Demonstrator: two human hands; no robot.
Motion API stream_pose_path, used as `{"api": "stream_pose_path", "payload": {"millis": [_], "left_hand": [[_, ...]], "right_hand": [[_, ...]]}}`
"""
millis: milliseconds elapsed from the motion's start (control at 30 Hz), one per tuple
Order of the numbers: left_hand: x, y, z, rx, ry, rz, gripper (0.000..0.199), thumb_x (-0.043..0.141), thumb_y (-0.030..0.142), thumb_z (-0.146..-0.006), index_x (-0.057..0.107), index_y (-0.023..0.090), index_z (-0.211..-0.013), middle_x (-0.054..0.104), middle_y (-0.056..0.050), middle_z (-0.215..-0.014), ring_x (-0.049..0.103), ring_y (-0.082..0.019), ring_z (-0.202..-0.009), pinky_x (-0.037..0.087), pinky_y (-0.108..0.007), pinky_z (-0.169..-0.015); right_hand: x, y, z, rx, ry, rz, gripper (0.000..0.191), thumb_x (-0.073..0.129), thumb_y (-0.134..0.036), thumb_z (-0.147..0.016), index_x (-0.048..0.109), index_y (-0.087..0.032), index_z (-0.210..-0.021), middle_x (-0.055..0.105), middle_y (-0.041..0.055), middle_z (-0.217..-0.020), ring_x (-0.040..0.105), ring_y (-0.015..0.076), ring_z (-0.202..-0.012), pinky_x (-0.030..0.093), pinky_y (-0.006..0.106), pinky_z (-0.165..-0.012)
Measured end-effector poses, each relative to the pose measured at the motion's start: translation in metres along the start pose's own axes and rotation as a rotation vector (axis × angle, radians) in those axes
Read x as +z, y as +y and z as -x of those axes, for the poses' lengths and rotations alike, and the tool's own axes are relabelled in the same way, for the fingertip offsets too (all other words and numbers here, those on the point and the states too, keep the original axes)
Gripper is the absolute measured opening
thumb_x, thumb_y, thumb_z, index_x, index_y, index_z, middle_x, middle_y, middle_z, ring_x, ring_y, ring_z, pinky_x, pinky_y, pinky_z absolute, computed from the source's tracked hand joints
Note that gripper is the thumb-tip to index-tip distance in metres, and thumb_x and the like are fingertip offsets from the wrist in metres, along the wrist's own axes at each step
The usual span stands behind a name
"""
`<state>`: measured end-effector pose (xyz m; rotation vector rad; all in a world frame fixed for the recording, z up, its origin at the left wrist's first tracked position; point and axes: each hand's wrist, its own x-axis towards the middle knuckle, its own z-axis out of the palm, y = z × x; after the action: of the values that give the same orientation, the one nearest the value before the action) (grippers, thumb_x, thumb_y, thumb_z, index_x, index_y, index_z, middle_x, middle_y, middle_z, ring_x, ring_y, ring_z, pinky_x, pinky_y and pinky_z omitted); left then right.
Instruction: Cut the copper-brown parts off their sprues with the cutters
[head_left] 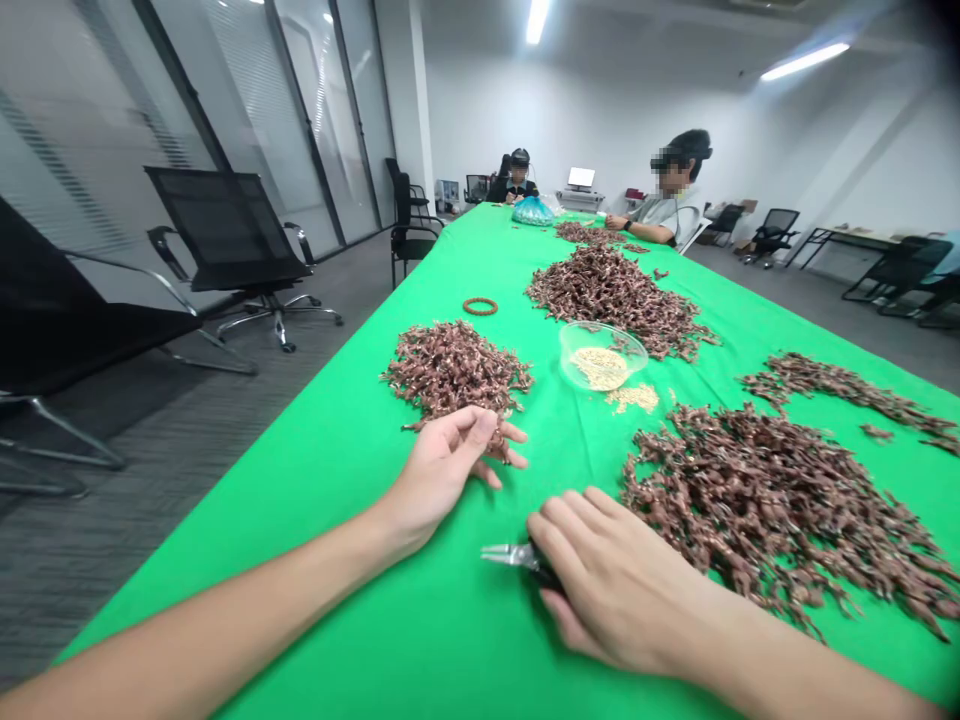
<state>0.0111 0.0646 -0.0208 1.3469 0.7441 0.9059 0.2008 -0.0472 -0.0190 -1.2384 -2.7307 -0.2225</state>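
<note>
My left hand point(442, 470) rests with spread fingers at the near edge of a heap of small brown moulded plastic pieces point(454, 370), its fingertips touching a few of them. My right hand point(615, 580) lies on the green table cloth point(247, 570) and grips a small pair of metal-jawed cutters point(510, 556), whose handles are mostly hidden under the palm. A larger heap of the same brown pieces point(772, 510) spreads just to the right of my right hand, apart from its fingers.
Further brown heaps point(619, 295) lie up the table beside a see-through bowl of pale grains point(602, 358) and a brown ring point(480, 306). Two co-workers point(667, 190) sit at the far end near a blue bag point(532, 211). Office chairs point(232, 245) stand left of the table.
</note>
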Motion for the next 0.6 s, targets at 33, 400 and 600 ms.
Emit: {"api": "stream_pose_path", "payload": {"millis": [33, 400, 600], "left_hand": [[0.001, 0.001, 0.002, -0.021, -0.008, 0.034, 0.032, 0.061, 0.052, -0.091, 0.072, 0.023, -0.089, 0.074, -0.01, -0.102, 0.071, -0.022, -0.079, 0.053, -0.031, -0.052], [0.026, 0.011, 0.03, -0.203, -0.075, 0.268, 0.022, 0.073, 0.032, -0.088, 0.076, 0.013, -0.1, 0.074, -0.01, -0.105, 0.069, -0.019, -0.1, 0.058, -0.028, -0.086], [0.025, 0.009, 0.032, -0.192, -0.186, 0.266, 0.015, 0.076, 0.025, -0.086, 0.079, 0.016, -0.097, 0.07, -0.008, -0.107, 0.066, -0.019, -0.103, 0.054, -0.031, -0.094]], "right_hand": [[0.0, 0.004, 0.001, 0.024, 0.054, -0.04, 0.027, 0.042, -0.032, -0.095, 0.053, -0.014, -0.111, 0.059, 0.0095, -0.094, 0.054, 0.0258, -0.084, 0.05, 0.043, -0.075], [0.002, 0.02, 0.02, 0.178, 0.414, -0.059, 0.032, 0.048, -0.033, -0.096, 0.05, -0.009, -0.117, 0.061, 0.0156, -0.101, 0.056, 0.027, -0.089, 0.051, 0.042, -0.075], [0.0, 0.025, 0.022, 0.145, 0.461, 0.064, 0.028, 0.052, -0.029, -0.095, 0.053, -0.007, -0.112, 0.061, 0.0155, -0.093, 0.055, 0.0271, -0.086, 0.051, 0.042, -0.074]]}}
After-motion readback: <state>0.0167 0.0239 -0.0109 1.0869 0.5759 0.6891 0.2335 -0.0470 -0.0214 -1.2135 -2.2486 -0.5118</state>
